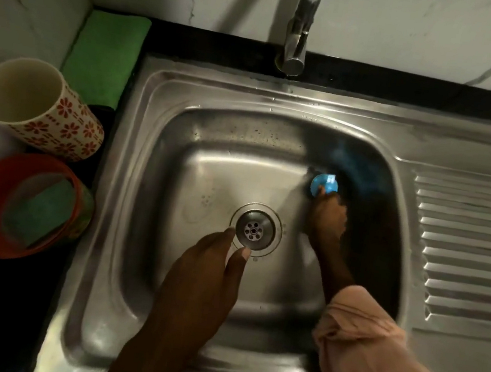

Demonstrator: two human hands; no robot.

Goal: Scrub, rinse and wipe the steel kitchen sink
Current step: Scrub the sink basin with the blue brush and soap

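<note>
The steel sink [149, 235] fills the middle of the view, with its round drain [254, 230] at the centre of the basin. My right hand [329, 219] is down in the basin's right side, shut on a blue scrubber [325, 183] pressed near the far right wall. My left hand [211, 263] hovers over the basin in front of the drain, thumb and fingers apart, holding nothing; its fingertips overlap the drain's rim. The tap [299, 29] stands at the back above the basin; no water shows.
A green cloth [104, 55] lies at the back left on the black counter. A flower-patterned cup [37, 106] and an orange container [20, 208] with a green sponge inside lie left of the sink. The ribbed drainboard [475, 249] is to the right.
</note>
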